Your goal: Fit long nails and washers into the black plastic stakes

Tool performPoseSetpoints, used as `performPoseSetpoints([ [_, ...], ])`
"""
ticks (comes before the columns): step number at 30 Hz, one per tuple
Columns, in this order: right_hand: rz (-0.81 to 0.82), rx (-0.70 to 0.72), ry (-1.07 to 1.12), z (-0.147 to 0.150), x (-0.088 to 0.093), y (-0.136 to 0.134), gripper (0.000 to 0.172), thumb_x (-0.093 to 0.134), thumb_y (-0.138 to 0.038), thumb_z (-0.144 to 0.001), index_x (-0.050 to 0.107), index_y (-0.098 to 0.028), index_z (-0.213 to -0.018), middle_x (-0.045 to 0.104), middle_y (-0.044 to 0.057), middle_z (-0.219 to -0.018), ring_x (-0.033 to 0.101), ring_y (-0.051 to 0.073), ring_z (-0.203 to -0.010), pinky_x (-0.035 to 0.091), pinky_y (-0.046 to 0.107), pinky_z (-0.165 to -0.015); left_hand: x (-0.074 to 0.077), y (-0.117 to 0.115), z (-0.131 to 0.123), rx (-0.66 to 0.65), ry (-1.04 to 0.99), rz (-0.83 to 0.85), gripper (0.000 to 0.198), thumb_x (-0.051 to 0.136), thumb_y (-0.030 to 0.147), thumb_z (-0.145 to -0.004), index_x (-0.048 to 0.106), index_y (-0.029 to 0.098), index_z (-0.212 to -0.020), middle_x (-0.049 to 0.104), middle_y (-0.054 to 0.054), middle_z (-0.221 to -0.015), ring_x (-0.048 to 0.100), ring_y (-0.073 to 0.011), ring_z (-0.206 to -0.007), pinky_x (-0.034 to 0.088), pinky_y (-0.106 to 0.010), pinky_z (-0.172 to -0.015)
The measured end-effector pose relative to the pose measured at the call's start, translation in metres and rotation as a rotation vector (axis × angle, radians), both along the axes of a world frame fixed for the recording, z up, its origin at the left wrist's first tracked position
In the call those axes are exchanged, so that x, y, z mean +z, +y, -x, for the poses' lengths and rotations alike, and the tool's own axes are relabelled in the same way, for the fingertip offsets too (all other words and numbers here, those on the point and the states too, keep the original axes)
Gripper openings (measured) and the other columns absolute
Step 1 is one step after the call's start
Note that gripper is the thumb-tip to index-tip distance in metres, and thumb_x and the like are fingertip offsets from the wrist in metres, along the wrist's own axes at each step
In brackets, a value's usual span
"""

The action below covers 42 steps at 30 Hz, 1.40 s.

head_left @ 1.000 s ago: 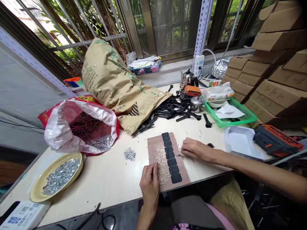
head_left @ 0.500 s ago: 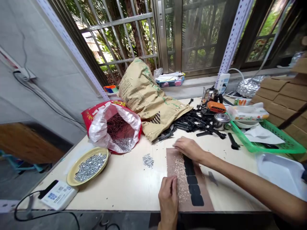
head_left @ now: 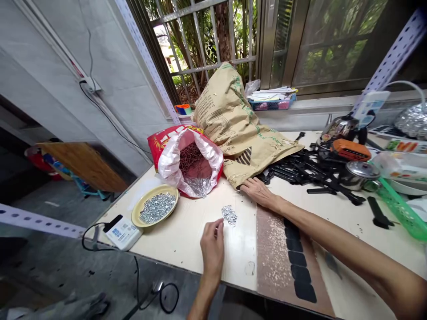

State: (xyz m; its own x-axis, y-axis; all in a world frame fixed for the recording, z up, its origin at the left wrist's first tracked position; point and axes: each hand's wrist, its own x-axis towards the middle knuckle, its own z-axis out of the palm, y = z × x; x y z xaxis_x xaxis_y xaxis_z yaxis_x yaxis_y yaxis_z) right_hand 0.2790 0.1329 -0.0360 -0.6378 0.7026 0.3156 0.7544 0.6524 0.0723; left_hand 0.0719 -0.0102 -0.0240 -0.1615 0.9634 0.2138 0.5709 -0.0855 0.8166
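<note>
My left hand point(head_left: 212, 246) hovers over the near part of the table, thumb and forefinger pinched together. What sits in the pinch, if anything, is too small to make out. Just beyond those fingertips lies a small pile of shiny metal pieces point(head_left: 229, 215). Farther back, my right hand point(head_left: 258, 192) rests with fingers stretched toward the lower corner of a brown paper sack point(head_left: 230, 120), at the edge of a heap of black plastic parts point(head_left: 300, 169). Below my right forearm is a brown mat point(head_left: 271, 266) bearing a row of black rounded squares point(head_left: 298, 259).
To the left stand a yellow plate point(head_left: 135, 213) of metal pieces, a white box with a cable point(head_left: 123, 232) and a red bag of screws point(head_left: 163, 138). A lidded metal pot point(head_left: 358, 174), an orange object point(head_left: 350, 150) and a green basket point(head_left: 403, 213) are at right.
My left hand has left the brown mat and moved left to the small metal pile. My right hand has reached from the mat's far end to the sack's corner. The view has turned left.
</note>
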Motion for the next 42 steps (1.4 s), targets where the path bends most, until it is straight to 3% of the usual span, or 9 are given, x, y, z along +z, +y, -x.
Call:
performPoseSetpoints([
  [4, -0.077, 0.038, 0.111, -0.007, 0.02, -0.024, 0.027, 0.039, -0.016, -0.095, 0.06, -0.019, -0.111, 0.061, 0.009, -0.099, 0.048, 0.021, -0.09, 0.033, 0.035, -0.078, -0.008, 0.026, 0.02, -0.05, 0.204, -0.021, 0.025, 0.047, 0.028, -0.086, 0.067, 0.015, -0.094, 0.064, -0.009, -0.087, 0.062, -0.0218, -0.08, 0.048, -0.037, -0.074],
  [9, -0.123, 0.042, 0.354, -0.013, 0.047, -0.068, 0.031, 0.036, -0.016, -0.095, 0.058, -0.018, -0.117, 0.061, 0.009, -0.095, 0.05, 0.02, -0.085, 0.041, 0.034, -0.077, -0.015, 0.034, 0.009, -0.105, 0.239, 0.053, 0.023, 0.046, 0.022, -0.085, 0.067, 0.016, -0.093, 0.059, -0.007, -0.083, 0.059, -0.0198, -0.077, 0.045, -0.033, -0.073],
  [14, -0.004, -0.039, 0.501, -0.016, 0.047, -0.112, 0.034, 0.036, -0.015, -0.094, 0.052, -0.017, -0.124, 0.062, 0.009, -0.091, 0.055, 0.02, -0.085, 0.047, 0.034, -0.075, -0.016, 0.034, 0.002, -0.048, 0.059, 0.092, 0.014, 0.052, 0.02, -0.08, 0.065, 0.019, -0.075, 0.053, -0.003, -0.08, 0.056, -0.0166, -0.071, 0.042, -0.028, -0.069],
  [21, 0.141, -0.102, 0.661, -0.006, 0.033, -0.15, 0.02, 0.044, -0.021, -0.093, 0.061, -0.02, -0.103, 0.061, 0.006, -0.09, 0.058, 0.019, -0.083, 0.05, 0.033, -0.074, -0.01, 0.034, 0.005, -0.011, -0.228, 0.145, 0.01, 0.059, 0.024, -0.076, 0.062, 0.016, -0.071, 0.054, -0.003, -0.077, 0.052, -0.0138, -0.063, 0.04, -0.023, -0.053],
  [26, 0.197, -0.117, 0.684, 0.008, 0.047, -0.164, 0.023, 0.044, -0.024, -0.093, 0.063, -0.022, -0.106, 0.057, 0.005, -0.086, 0.057, 0.016, -0.075, 0.049, 0.027, -0.067, 0.01, 0.016, -0.001, -0.088, -0.563, 0.336, 0.035, 0.066, 0.046, -0.071, 0.062, 0.011, -0.075, 0.056, -0.001, -0.065, 0.04, -0.0047, -0.042, 0.028, -0.016, -0.035],
  [32, 0.183, -0.137, 0.613, 0.016, 0.057, -0.172, 0.023, 0.045, -0.022, -0.093, 0.063, -0.025, -0.107, 0.056, 0.004, -0.087, 0.056, 0.015, -0.076, 0.045, 0.024, -0.068, 0.034, -0.01, -0.025, -0.148, -1.238, 0.575, 0.019, 0.075, 0.02, -0.068, 0.061, 0.01, -0.077, 0.057, 0.001, -0.069, 0.045, -0.0001, -0.046, 0.036, -0.008, -0.036],
  [42, 0.053, -0.218, 0.523, 0.011, 0.065, -0.185, 0.021, 0.044, -0.025, -0.093, 0.065, -0.024, -0.1, 0.059, 0.003, -0.083, 0.056, 0.014, -0.072, 0.04, 0.024, -0.062, 0.043, -0.022, -0.04, -0.09, -1.269, 0.548, 0.01, 0.07, 0.012, -0.073, 0.063, 0.008, -0.08, 0.062, -0.001, -0.069, 0.047, -0.0008, -0.043, 0.044, -0.009, -0.036],
])
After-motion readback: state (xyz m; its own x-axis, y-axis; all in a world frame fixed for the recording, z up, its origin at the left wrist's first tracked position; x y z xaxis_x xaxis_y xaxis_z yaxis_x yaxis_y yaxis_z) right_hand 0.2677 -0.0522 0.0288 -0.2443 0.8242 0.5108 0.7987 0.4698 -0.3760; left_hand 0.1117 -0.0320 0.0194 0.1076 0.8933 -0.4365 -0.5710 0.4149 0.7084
